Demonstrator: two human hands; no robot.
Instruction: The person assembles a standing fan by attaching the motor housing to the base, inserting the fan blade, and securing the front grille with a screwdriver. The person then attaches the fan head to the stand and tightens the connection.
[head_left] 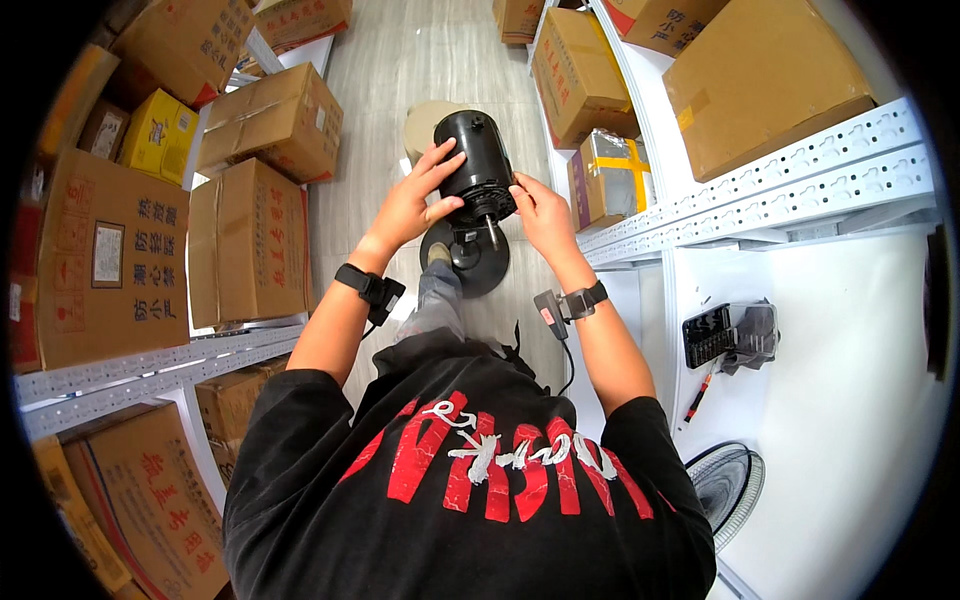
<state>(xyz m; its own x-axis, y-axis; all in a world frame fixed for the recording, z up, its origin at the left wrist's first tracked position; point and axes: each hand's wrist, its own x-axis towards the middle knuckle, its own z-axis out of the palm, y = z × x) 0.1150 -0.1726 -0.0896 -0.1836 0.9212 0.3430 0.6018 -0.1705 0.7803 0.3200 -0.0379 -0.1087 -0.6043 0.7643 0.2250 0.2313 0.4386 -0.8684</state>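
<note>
A black electric fan's motor head (474,150) stands in front of me, with its bare metal shaft (492,234) sticking out toward me. My left hand (420,195) grips the left side of the housing, fingers over the top and thumb near the slotted front. At the right front edge of the housing, my right hand (545,212) holds on with thumb and fingers; some fingertips are hidden behind it. Below the motor, a round black base (487,272) rests on the floor beside my foot.
Shelves with cardboard boxes (250,240) line the left; more boxes (765,85) sit on white racks at right. On the white surface at right lie a bit set (708,336), a red-and-black screwdriver (699,397) and a round fan grille (728,492). A beige round object (424,122) is behind the motor.
</note>
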